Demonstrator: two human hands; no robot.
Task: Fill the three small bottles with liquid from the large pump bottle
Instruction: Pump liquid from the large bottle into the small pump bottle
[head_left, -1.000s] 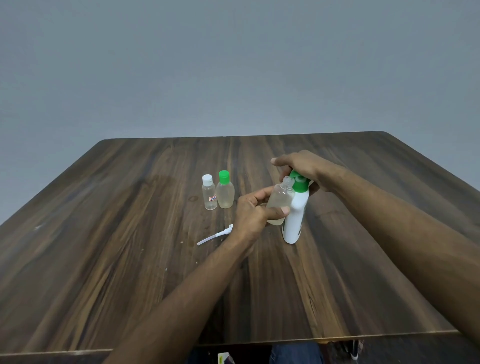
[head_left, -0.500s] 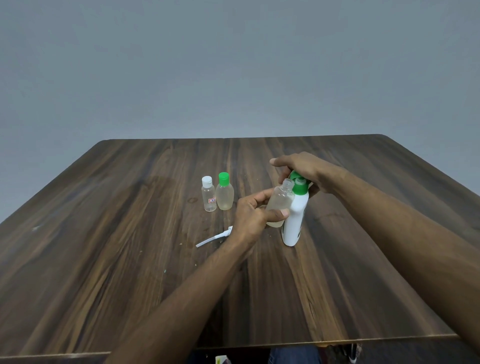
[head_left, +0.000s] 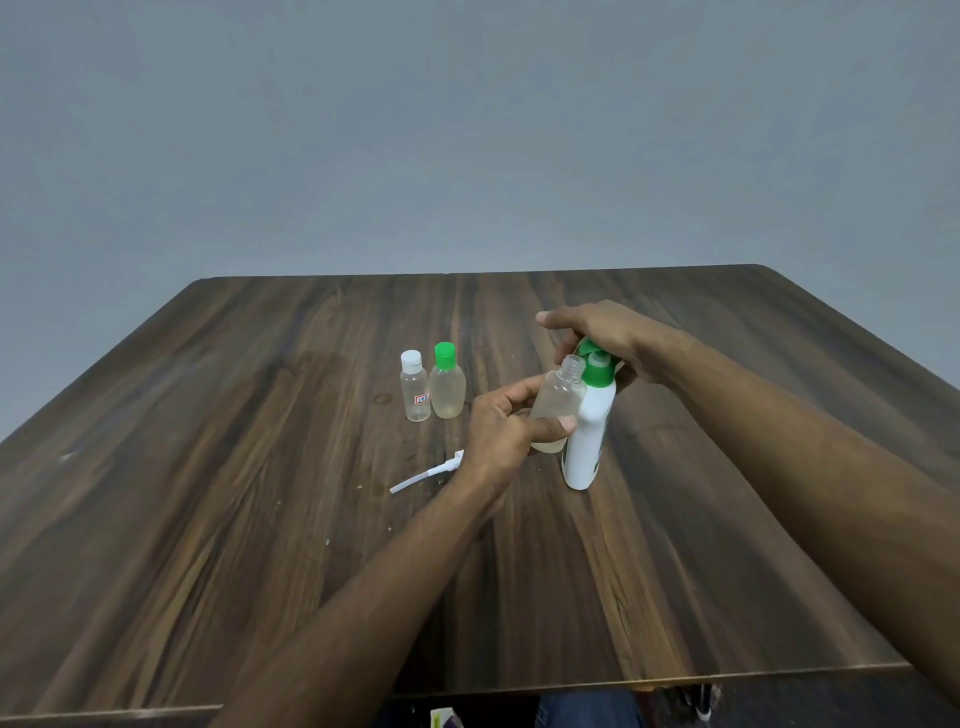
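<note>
Pump bottle (head_left: 588, 436): white with a green pump head, it stands upright on the desk (head_left: 208, 493), which lets one hand work the pump without having to carry the bottle's weight.
Right hand (head_left: 605, 338): it lies over the green pump head with its fingers curled down round it; I judge it is placed there to press liquid out.
Left hand (head_left: 501, 434): thumb and fingers are wrapped round the open small bottle (head_left: 558, 402), holding it touching the pump bottle's left side.
Open small bottle: uncapped, tilted with its mouth up beside the pump head, presumably so the spout empties straight into it; a little pale liquid sits in its bottom.
White-capped bottle (head_left: 415, 387): upright to the left of the pump bottle, well apart from it and capped; its fill level cannot be told.
Green-capped bottle (head_left: 447, 382): just beside the white-capped one, on the side nearer the pump bottle, capped, holding pale liquid, so probably finished.
White spray piece (head_left: 426, 473): lying flat left of the pump bottle's base, likely the open bottle's own top set aside during filling.
</note>
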